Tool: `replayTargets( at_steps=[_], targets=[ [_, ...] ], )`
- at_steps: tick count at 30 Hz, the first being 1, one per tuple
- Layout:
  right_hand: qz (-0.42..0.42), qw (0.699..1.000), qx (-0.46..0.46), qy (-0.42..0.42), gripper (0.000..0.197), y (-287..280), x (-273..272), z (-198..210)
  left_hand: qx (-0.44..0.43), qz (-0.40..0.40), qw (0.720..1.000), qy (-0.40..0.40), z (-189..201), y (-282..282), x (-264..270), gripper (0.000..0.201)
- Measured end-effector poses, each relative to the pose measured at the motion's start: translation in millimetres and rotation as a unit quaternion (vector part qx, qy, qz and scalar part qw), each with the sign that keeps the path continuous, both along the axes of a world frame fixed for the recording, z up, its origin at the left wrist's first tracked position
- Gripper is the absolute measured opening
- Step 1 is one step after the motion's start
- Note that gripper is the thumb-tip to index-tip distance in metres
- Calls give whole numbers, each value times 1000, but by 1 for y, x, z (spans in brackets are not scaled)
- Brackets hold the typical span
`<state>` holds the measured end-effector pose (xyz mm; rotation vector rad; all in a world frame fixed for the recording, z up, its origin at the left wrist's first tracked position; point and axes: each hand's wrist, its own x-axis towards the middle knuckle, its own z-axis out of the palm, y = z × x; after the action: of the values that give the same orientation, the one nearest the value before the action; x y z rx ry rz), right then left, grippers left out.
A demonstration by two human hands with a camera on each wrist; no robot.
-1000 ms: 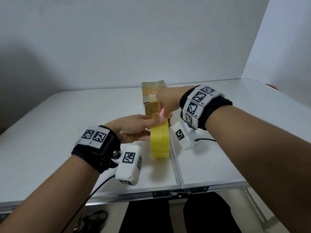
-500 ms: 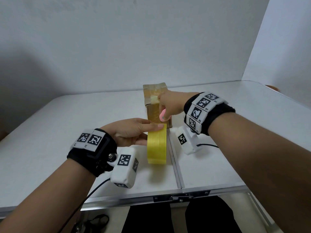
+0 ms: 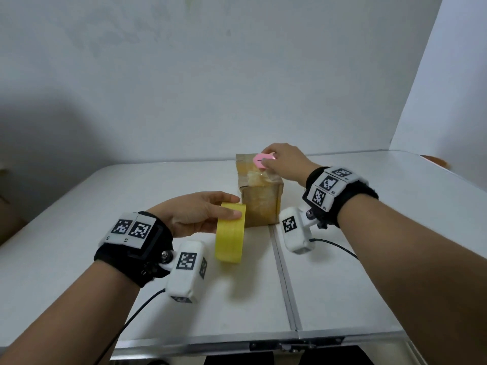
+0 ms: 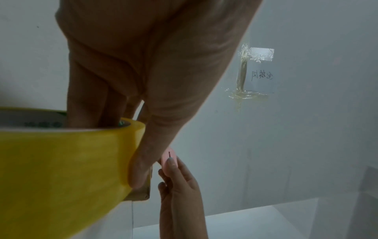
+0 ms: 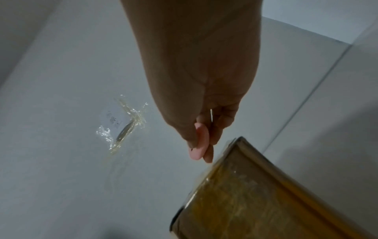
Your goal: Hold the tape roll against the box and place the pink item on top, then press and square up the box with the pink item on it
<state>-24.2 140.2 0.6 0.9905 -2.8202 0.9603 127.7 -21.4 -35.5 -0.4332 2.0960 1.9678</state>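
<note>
Near the table's middle seam, a yellow tape roll is gripped upright by the left hand, just before a cardboard box. From the left wrist, fingers are seen hooked inside the roll's core, the box mostly hidden. From the right wrist, a pink cutter, partly covered, is pinched by the right hand above the box.

Both forearms extend forward, each wrist wearing a black band with coded markers. The left hand lies low, its fingers reaching forward with the thumb set opposite them in a grip. The right hand, raised and farther forward, has its fingertips pinched together.
</note>
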Motion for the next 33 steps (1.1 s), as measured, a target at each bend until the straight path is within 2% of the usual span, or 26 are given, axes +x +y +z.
replayTargets(
  at_steps=[3,7,13,15,19,21,25,30,31,33],
  targets=[
    [-18,998,-50,-36,32,-8,-9,-7,3,34,999,21,-2,-15,1,49],
    [-32,994,-73,-76,34,-16,-17,-13,-10,88,995,53,-4,-25,-2,53],
    [-41,991,-67,-108,39,-22,-18,-17,-58,162,980,103,-9,-29,-14,61],
    [-42,991,-74,-108,47,-20,-17,-21,-84,181,973,119,-13,-29,-19,59],
    [-30,993,-85,-80,55,-14,-14,-28,-108,223,957,153,-20,-24,-29,43],
    [-10,993,-90,-70,66,-7,-11,-34,-127,242,948,160,-18,-15,-34,38],
    [16,984,-114,-133,87,17,0,-47,-221,217,939,148,-12,4,-41,47],
    [8,985,-42,-166,127,29,-2,-64,-311,176,926,119,-9,14,-47,66],
    [12,984,-38,-173,127,28,-4,-68,-320,166,926,115,-8,16,-48,67],
    [27,983,-44,-174,111,24,-1,-69,-339,151,921,114,-7,19,-50,66]
  ],
)
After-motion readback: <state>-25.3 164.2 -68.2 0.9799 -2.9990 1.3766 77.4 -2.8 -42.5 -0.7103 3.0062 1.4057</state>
